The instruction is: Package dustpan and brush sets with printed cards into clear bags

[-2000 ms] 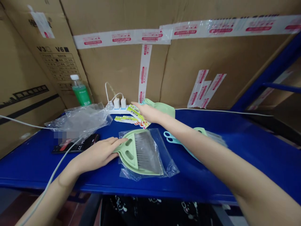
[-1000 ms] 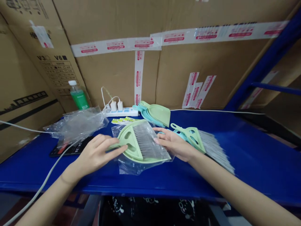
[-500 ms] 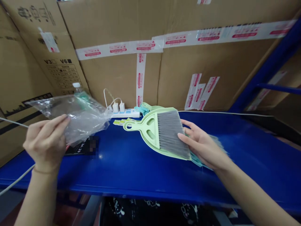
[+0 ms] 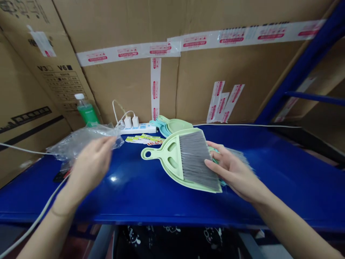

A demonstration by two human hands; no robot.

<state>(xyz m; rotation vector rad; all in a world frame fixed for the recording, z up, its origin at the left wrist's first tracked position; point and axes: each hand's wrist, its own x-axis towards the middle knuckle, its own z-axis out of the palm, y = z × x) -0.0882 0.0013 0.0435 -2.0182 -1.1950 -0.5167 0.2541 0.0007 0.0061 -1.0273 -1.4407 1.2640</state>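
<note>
light: dim, overhead | glare: spot on blue shelf (image 4: 161, 194) | blur: left hand (image 4: 90, 165) (moving) | edges: bowed

You can read "V3" and "V6" printed in black on the left box (image 4: 35, 90), each with a small square beside it. Below them is a table of print too fine to make out. The red print on the tape (image 4: 161, 48), the paper labels (image 4: 144, 139) and the bottle (image 4: 85, 109) is too blurred for you to read.
</note>
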